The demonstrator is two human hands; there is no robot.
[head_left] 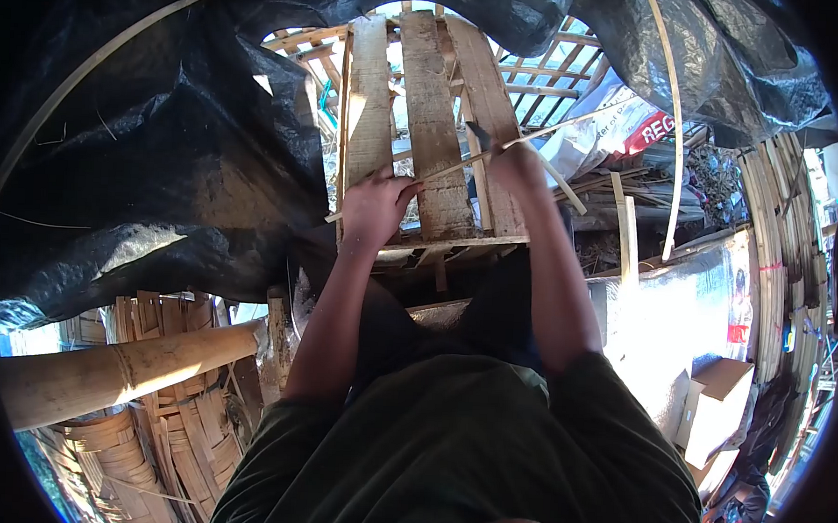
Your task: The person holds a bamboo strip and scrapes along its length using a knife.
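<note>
a bamboo pole [124, 370] lies at eight o'clock; the left hand [375, 208], at eleven, is clamped on a thin strip [456, 167] slanting toward two over the slatted surface [430, 112]; the right hand [518, 168], at one, is closed around a dark-bladed tool [479, 131] beside the strip.

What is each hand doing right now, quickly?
Left hand: closed on a thin strip, over the planks.
Right hand: closed on a dark tool, perhaps a knife; too blurred to be sure.
</note>
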